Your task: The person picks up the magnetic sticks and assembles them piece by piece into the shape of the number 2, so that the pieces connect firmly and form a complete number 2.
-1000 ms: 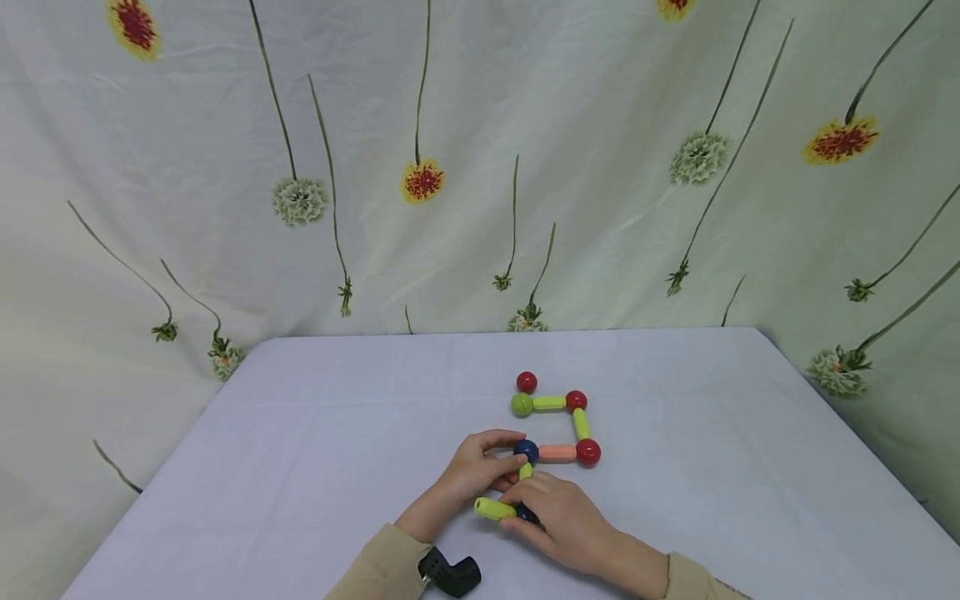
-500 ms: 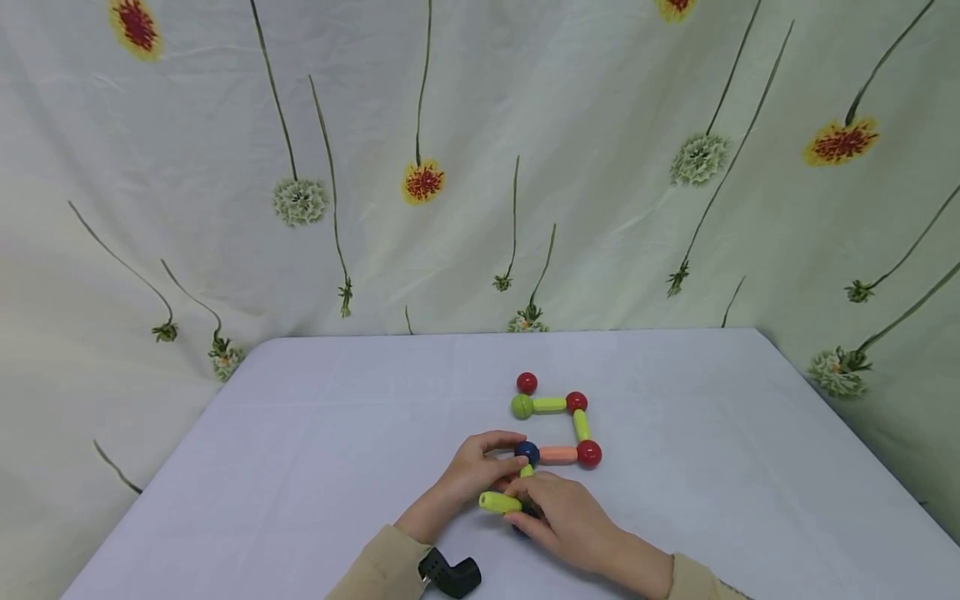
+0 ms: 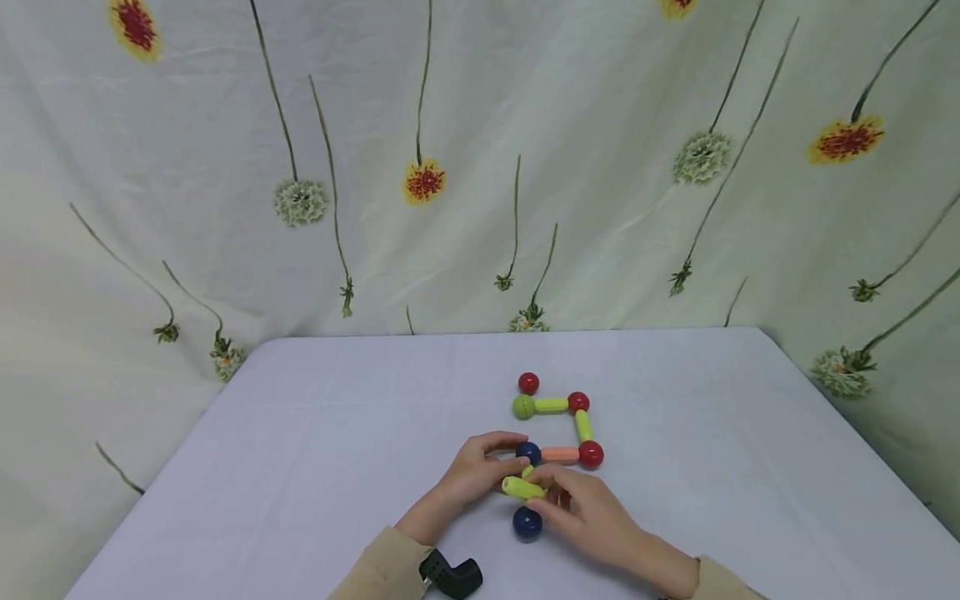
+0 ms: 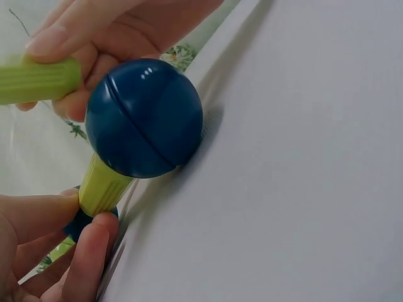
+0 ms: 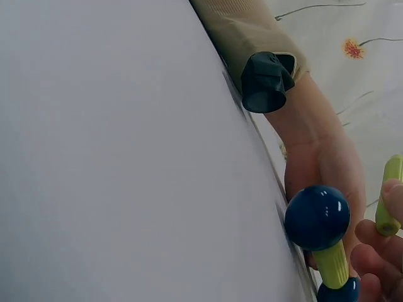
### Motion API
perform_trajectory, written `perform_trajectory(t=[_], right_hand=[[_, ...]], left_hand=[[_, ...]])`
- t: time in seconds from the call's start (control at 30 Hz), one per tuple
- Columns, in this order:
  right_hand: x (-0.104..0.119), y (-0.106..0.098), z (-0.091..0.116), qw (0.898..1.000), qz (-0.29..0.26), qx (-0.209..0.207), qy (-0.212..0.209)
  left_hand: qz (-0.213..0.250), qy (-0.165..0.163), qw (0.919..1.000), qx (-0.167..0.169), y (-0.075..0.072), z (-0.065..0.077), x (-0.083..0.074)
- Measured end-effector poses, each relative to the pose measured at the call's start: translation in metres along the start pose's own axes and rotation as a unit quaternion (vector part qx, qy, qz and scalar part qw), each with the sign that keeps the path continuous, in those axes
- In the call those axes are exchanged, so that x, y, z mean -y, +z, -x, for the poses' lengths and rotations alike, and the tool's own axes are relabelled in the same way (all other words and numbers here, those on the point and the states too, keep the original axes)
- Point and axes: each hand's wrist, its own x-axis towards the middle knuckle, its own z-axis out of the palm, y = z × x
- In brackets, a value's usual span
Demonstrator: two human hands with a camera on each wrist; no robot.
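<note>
My right hand (image 3: 588, 508) pinches a yellow-green building stick (image 3: 520, 487) between thumb and fingers, above and just beyond a near blue ball (image 3: 527, 524). That ball rests on the table at the end of a second yellow-green stick (image 4: 104, 189), which runs to a far blue ball (image 3: 528, 452). With thumb and fingers my left hand (image 3: 476, 471) pinches this second stick close to the far ball. From the far ball a chain continues: an orange stick (image 3: 560, 454), a red corner ball (image 3: 591, 454), more yellow-green sticks, another red ball (image 3: 578, 402) and a green ball (image 3: 523, 407).
Behind the green ball lies a separate-looking red ball (image 3: 528, 382). A white cloth covers the table (image 3: 337, 433), and a flower-print curtain (image 3: 600, 167) hangs past its back edge. A black wrist device (image 3: 452, 575) sticks out from the left sleeve.
My right hand has moved up and right, away from the near blue ball, carrying its stick along. That ball, partly covered before, shows fully now. The left hand stays nearly still.
</note>
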Motion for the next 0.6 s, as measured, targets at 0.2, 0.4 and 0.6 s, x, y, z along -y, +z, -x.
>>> perform_trajectory(t=[0.2, 0.4, 0.6], right_hand=[[-0.009, -0.01, 0.012, 0.999, -0.031, -0.034, 0.004], [-0.018, -0.023, 0.024, 0.996, -0.072, -0.032, 0.051], [-0.025, -0.031, 0.028, 0.99, -0.098, 0.016, 0.096]], left_hand=[[0.052, -0.024, 0.9982, 0.015, 0.001, 0.002, -0.002], [0.061, -0.026, 0.9977, 0.017, 0.002, 0.001, -0.001], [0.059, -0.03, 0.9977, 0.015, 0.002, -0.001, 0.0]])
